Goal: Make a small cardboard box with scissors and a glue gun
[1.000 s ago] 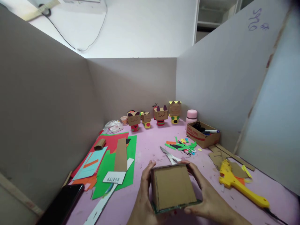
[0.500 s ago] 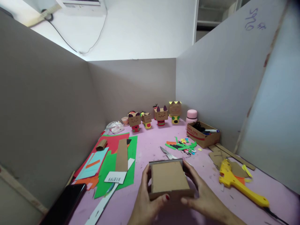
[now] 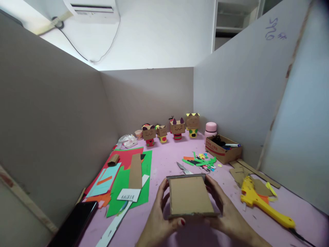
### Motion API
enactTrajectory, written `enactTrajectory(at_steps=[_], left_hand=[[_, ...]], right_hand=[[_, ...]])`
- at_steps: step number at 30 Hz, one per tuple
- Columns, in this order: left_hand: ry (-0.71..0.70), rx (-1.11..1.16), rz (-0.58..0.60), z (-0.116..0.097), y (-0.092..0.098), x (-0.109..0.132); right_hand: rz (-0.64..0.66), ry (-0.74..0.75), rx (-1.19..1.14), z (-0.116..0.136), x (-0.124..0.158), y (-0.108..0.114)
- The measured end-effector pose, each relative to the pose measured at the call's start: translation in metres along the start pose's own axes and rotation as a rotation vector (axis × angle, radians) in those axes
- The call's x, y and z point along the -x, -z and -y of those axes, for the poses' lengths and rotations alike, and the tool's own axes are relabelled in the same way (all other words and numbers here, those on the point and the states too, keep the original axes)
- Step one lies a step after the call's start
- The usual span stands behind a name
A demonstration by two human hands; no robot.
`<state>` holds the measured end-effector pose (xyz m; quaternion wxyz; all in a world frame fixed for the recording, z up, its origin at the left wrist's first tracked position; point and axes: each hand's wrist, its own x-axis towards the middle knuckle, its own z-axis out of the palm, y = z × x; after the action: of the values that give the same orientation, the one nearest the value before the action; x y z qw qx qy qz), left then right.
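Between my two hands is a square cardboard box (image 3: 190,195), held a little above the pink table near its front edge. My left hand (image 3: 160,214) grips its left side, thumb along the near edge. On the right side my right hand (image 3: 223,209) has its fingers wrapped round the far corner and its thumb at the near edge, partly hidden. The flat brown top of the box faces up at me; its underside cannot be seen. Just beyond the box lie scissors (image 3: 183,167), their handles hidden behind it.
Left are green paper (image 3: 115,202), a cardboard strip (image 3: 135,171), a white strip (image 3: 114,224) and a phone (image 3: 74,223). A yellow glue gun (image 3: 264,204) and an open carton (image 3: 223,152) lie right. Paper scraps (image 3: 200,161) and several cardboard figures (image 3: 177,127) stand farther back.
The box has tilted so that its top faces me more and its near side shows less. Both hands still hold it. The whole view has shifted slightly.
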<state>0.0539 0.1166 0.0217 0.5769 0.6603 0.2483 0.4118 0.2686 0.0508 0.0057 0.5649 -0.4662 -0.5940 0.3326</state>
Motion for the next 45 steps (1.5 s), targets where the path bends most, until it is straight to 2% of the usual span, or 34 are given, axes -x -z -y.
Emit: enactTrajectory(at_steps=[3, 8, 11, 14, 16, 18, 21, 24, 27, 28, 29, 31, 34, 37, 40, 42, 45], left_hand=[[-0.001, -0.072, 0.054, 0.004, 0.005, 0.002], [-0.009, -0.141, 0.047, 0.007, 0.008, 0.002], [-0.041, -0.187, 0.071, 0.002, 0.009, 0.001], [-0.073, -0.265, 0.096, -0.007, 0.009, 0.003], [-0.070, -0.267, 0.089, -0.008, 0.010, 0.004], [-0.052, -0.193, 0.091, -0.003, 0.010, 0.001], [-0.070, 0.011, 0.077, 0.014, 0.012, -0.012], [-0.099, 0.061, -0.031, 0.023, 0.015, -0.021], [-0.183, -0.120, -0.042, 0.009, 0.013, -0.012], [-0.212, -0.244, 0.008, 0.002, 0.011, -0.006], [-0.178, -0.376, 0.020, -0.006, 0.009, 0.001], [-0.127, -0.579, 0.073, -0.016, 0.003, 0.012], [-0.147, -0.618, 0.140, -0.014, -0.003, 0.015], [-0.091, -0.424, 0.034, -0.007, -0.007, 0.008], [0.029, -0.172, -0.086, -0.010, -0.011, 0.003], [0.072, -0.092, -0.098, -0.015, -0.015, 0.002], [0.102, -0.031, -0.062, -0.017, -0.019, 0.003]], right_hand=[[0.000, -0.014, 0.045, 0.002, 0.003, 0.002], [-0.084, -0.022, 0.069, 0.004, 0.007, -0.001], [-0.105, 0.008, 0.110, 0.007, 0.008, -0.001], [-0.064, 0.057, 0.169, 0.009, 0.008, 0.001], [-0.070, 0.053, 0.175, 0.008, 0.008, 0.003], [-0.089, 0.030, 0.078, 0.007, 0.007, 0.002], [-0.063, -0.112, -0.316, 0.010, 0.005, -0.002], [-0.055, -0.433, -0.656, 0.018, 0.004, -0.004], [-0.087, -0.675, -0.707, 0.027, 0.001, -0.005], [-0.098, -0.704, -0.707, 0.029, 0.000, -0.005], [-0.099, -0.714, -0.716, 0.030, -0.001, -0.005], [-0.064, -0.705, -0.762, 0.033, -0.002, -0.007], [0.028, -0.666, -0.807, 0.036, -0.001, -0.011], [0.045, -0.645, -0.674, 0.029, -0.003, -0.013], [-0.066, -0.447, -0.432, 0.013, -0.006, -0.010], [-0.115, -0.292, -0.342, 0.005, -0.007, -0.008], [-0.058, -0.204, -0.343, 0.007, -0.005, -0.009]])
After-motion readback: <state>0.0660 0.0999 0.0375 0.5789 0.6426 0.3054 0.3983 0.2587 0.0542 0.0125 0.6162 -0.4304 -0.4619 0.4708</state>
